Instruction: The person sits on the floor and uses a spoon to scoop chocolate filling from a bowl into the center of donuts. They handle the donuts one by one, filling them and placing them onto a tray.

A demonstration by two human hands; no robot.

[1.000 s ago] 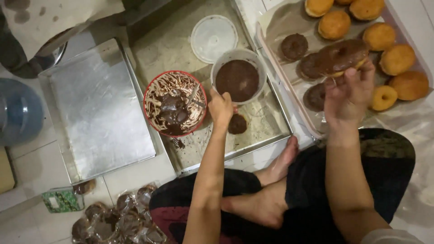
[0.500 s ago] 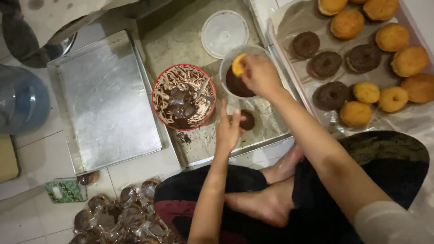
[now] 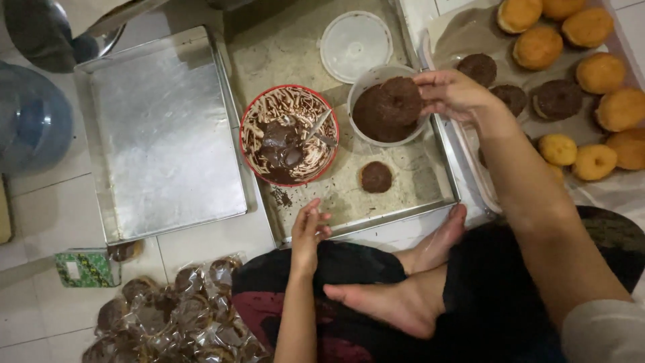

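Right now the right hand (image 3: 451,94) pinches a chocolate-coated donut (image 3: 390,107) by its rim, thumb and fingers closed on its 3 o'clock edge, holding it over the white bowl (image 3: 363,81) of chocolate glaze; whether it touches the glaze is hard to tell. That bowl sits at the far right of the middle baking tray (image 3: 295,40), near the tray's rim. Bare tray floor lies at 6 o'clock of the bowl, broken only by one small chocolate disc (image 3: 375,177). Beside it at 9 o'clock stands a red-rimmed bowl (image 3: 289,134) with a spoon. The left hand (image 3: 309,228) rests loosely open on the tray's near edge, gripping nothing.
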